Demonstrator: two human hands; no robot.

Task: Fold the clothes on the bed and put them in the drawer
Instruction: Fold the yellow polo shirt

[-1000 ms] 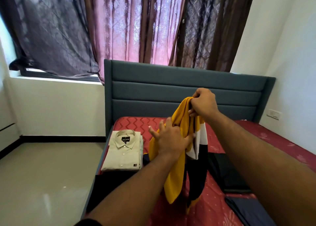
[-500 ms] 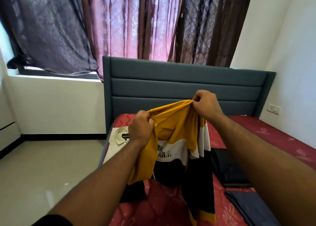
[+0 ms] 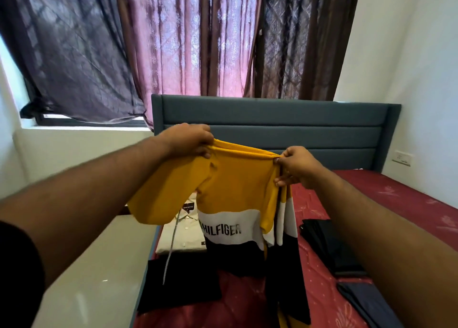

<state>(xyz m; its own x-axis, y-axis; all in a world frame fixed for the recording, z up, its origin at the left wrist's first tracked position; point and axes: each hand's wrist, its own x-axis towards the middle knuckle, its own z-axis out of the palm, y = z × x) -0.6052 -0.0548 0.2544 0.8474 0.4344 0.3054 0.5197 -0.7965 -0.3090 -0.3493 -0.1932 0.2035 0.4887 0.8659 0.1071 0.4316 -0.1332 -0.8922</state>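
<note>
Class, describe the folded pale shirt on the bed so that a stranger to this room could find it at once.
Start at the grey padded headboard and drop to the red bedsheet at its left end. There, by the bed's left edge, lies the cream collared shirt, folded flat, partly hidden behind the yellow sweatshirt. It is the only pale garment; the other folded clothes are dark.

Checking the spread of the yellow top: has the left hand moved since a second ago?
Yes. The left hand went up and leftward, now level with the headboard's left end.
</note>
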